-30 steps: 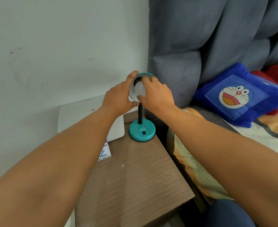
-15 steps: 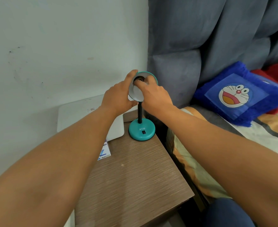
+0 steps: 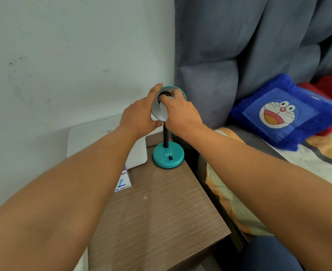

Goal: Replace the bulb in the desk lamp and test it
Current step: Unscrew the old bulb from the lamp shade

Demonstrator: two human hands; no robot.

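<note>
- Your left hand (image 3: 139, 114) is wrapped around the rim of the lamp shade (image 3: 159, 112), thumb on top, holding it steady.
- Your right hand (image 3: 178, 112) has its fingertips (image 3: 164, 97) tucked inside the shade, pinched on the bulb (image 3: 163, 110) near the dark socket. Most of the bulb is hidden by your fingers.
- The desk lamp (image 3: 168, 155) sits at the far edge of the brown side table (image 3: 161, 212), at about 12 o'clock from you. Its black switch (image 3: 170, 158) faces you on the teal base.
- If you twist the bulb crooked, the thread could jam and the bulb would not sit right.
- If you squeeze too hard, I think the bulb could crack in your fingers.
- If your left hand lets go, the bendy neck (image 3: 165, 136) may turn with the bulb, and the lamp could tip toward the bed at 3 o'clock.
- I cannot tell if the switch is on or off. Keep your fingers off the metal part, just in case.
- A small box (image 3: 124, 181) lies at 9 o'clock from the base, touching the white device (image 3: 102, 137). Your arm could knock it off.
</note>
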